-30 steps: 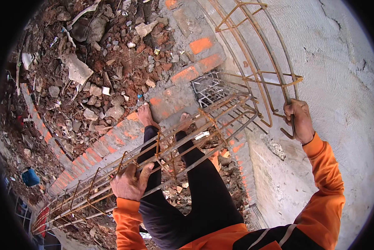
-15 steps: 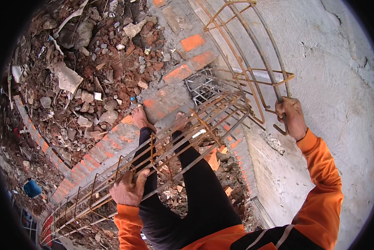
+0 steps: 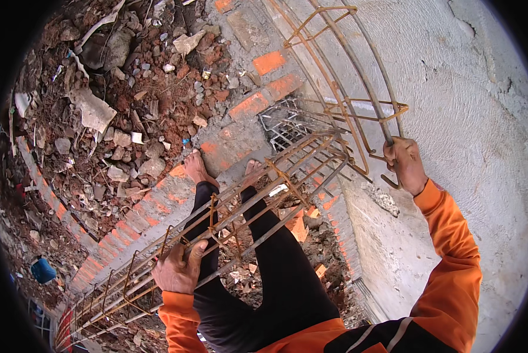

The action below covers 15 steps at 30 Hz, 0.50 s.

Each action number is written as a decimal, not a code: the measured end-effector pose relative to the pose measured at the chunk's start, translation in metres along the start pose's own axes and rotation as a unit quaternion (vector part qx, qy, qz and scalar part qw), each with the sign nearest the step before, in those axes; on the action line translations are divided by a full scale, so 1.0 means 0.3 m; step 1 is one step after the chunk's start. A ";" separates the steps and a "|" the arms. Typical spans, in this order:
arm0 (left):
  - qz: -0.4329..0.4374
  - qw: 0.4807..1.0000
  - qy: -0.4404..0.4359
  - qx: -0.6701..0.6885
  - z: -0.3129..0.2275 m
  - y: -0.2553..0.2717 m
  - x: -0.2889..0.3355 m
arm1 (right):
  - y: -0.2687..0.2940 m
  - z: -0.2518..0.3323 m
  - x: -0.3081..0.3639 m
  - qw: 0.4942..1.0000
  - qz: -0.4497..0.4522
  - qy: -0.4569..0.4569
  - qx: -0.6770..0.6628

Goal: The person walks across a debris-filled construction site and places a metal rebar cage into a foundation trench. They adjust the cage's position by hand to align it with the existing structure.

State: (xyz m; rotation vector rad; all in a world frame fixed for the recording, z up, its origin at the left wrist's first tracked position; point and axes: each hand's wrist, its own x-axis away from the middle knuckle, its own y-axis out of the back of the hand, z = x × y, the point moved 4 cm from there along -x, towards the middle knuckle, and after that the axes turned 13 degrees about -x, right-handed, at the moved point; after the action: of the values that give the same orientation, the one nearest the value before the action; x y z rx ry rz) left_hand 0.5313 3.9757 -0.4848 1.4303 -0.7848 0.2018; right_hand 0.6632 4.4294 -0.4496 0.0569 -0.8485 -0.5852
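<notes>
My left hand [image 3: 178,269] is closed round bars of a long rusty rebar cage [image 3: 284,177], which runs slantwise across my legs from lower left to centre. My right hand [image 3: 406,166] grips the end of a thick bar on a second rebar cage [image 3: 358,60], standing along the concrete wall at upper right. Hooked bar ends of this second cage stick out beside my right hand, close to the end of the first cage. A dark opening with crossed steel bars [image 3: 281,126] lies just beyond where the two cages meet.
A low brick wall [image 3: 222,147] with mortar runs under my bare feet. Rubble and red soil [image 3: 158,88] fill the left side, with a blue container [image 3: 43,270] at far left. The grey concrete wall [image 3: 464,117] rises on the right. Broken brick [image 3: 299,226] lies below the cage.
My right hand and the second cage have shifted slightly left, toward the end of the first cage. My left hand keeps its grip, nearly unmoved.
</notes>
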 end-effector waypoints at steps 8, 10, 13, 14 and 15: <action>0.004 1.000 -0.006 -0.010 0.055 -0.017 -0.001 | 0.051 0.008 -0.016 1.000 -0.027 0.011 -0.005; -0.001 1.000 -0.006 -0.004 0.042 -0.006 0.003 | 0.075 0.008 -0.033 0.999 -0.032 0.010 -0.007; -0.027 0.999 -0.017 0.012 0.022 -0.002 0.035 | 0.071 -0.013 -0.025 1.000 -0.019 0.004 -0.015; -0.029 0.999 -0.023 0.014 0.010 0.014 0.040 | 0.060 -0.009 -0.022 1.000 -0.015 0.010 -0.020; -0.027 0.999 -0.025 0.014 -0.001 0.024 0.053 | 0.048 -0.010 -0.019 1.000 -0.011 0.015 -0.016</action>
State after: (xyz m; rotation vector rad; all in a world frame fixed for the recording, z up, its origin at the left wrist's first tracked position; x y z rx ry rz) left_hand 0.5391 3.9723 -0.4695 1.4852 -0.7862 0.1362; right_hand 0.6691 4.4439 -0.4516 0.0460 -0.8091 -0.6180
